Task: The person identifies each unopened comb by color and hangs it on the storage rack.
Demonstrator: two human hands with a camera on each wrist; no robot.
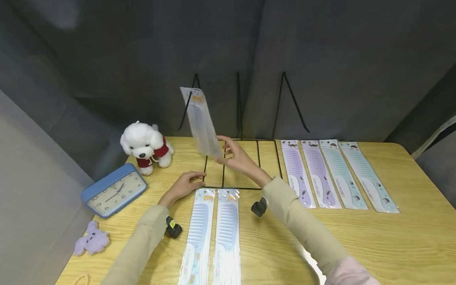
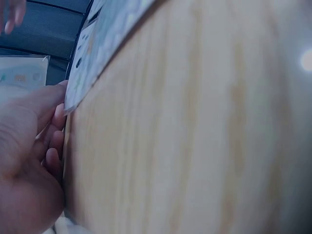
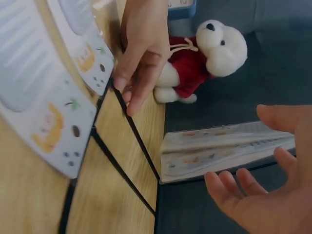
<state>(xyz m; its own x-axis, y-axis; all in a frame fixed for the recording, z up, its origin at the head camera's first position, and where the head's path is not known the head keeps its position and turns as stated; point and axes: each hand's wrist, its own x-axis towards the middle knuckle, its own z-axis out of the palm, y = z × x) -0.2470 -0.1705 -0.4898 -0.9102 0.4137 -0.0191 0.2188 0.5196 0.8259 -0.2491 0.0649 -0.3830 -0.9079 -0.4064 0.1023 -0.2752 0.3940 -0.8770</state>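
A packaged pale comb (image 1: 199, 120) hangs tilted from the left peg of a black wire rack (image 1: 242, 164). My right hand (image 1: 235, 156) is at its lower end with fingers spread, curled round nothing. The right wrist view shows that hand (image 3: 278, 200) wide, with the hanging package (image 3: 224, 146) between thumb and fingers. My left hand (image 1: 183, 185) rests its straight fingers on the rack's front left corner, as the right wrist view confirms (image 3: 141, 53). In the left wrist view it (image 2: 29, 146) lies beside a comb package's edge (image 2: 97, 53).
Two blue-white comb packs (image 1: 213, 233) lie in front of the rack. Two purple (image 1: 308, 174) and two teal combs (image 1: 356, 176) lie to the right. A white plush dog (image 1: 144, 146), blue clock (image 1: 114, 190) and purple plush (image 1: 92, 239) sit at the left.
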